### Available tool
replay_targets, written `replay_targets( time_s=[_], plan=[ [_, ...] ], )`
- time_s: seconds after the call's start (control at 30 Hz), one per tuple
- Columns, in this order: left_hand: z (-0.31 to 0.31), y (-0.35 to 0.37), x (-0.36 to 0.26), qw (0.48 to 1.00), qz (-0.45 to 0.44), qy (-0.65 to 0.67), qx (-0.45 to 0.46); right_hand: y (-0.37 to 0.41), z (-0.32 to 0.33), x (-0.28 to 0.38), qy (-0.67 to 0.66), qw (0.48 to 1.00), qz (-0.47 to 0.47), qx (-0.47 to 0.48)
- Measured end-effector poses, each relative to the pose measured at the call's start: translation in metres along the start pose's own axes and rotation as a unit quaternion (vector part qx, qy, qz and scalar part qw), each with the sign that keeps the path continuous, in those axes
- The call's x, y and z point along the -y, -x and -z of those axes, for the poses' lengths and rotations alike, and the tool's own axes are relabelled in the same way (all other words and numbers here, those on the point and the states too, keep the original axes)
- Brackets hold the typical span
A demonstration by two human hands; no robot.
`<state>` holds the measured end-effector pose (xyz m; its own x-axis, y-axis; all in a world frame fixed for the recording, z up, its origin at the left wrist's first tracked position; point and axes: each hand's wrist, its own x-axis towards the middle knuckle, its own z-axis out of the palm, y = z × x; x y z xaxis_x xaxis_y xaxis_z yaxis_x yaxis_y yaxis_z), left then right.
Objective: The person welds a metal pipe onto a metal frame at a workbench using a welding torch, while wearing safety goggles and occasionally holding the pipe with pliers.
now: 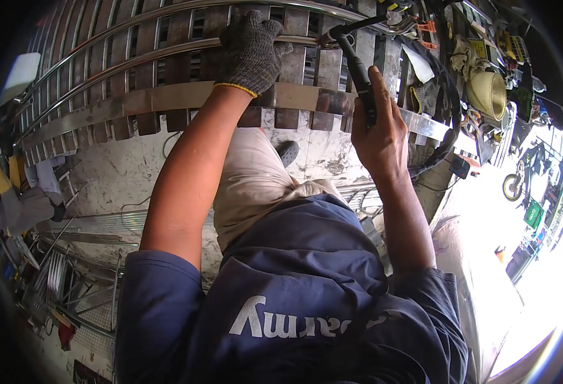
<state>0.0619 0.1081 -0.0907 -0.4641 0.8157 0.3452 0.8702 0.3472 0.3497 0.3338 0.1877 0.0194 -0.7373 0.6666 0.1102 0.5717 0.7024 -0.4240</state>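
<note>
My left hand (252, 54), in a dark grey knit glove with a yellow cuff, is closed over a shiny metal tube (185, 47) on the slatted metal bench (329, 64). My bare right hand (380, 131) grips the black handle of a TIG welding torch (358, 70). The torch's head lies close to the right end of that tube, just right of my glove; whether its tip touches the metal I cannot make out. A second long tube (147, 18) runs beyond the first, roughly alongside it.
A thick black cable (451, 121) hangs at the bench's right side, near a loose glove (424, 97) and a cream-coloured round container (488, 96). Metal tubes (102, 224) lie on the floor at left. Another person's legs (28, 205) show at far left. A motorbike (518, 179) stands outside at right.
</note>
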Motion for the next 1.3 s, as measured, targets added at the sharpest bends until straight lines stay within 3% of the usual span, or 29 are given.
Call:
replay_targets(
  time_s=[0.6,0.9,1.3],
  plan=[
    [0.002,0.000,0.002,0.997,0.025,0.018,0.068,-0.001,0.000,-0.001,-0.001,1.000,0.018,-0.008],
    [0.000,-0.001,0.001,1.000,0.009,0.008,0.013,-0.001,0.001,0.001,0.003,1.000,0.008,-0.001],
    [0.002,-0.002,0.000,1.000,0.009,0.008,0.013,0.002,0.003,-0.002,-0.012,1.000,0.011,-0.026]
  ],
)
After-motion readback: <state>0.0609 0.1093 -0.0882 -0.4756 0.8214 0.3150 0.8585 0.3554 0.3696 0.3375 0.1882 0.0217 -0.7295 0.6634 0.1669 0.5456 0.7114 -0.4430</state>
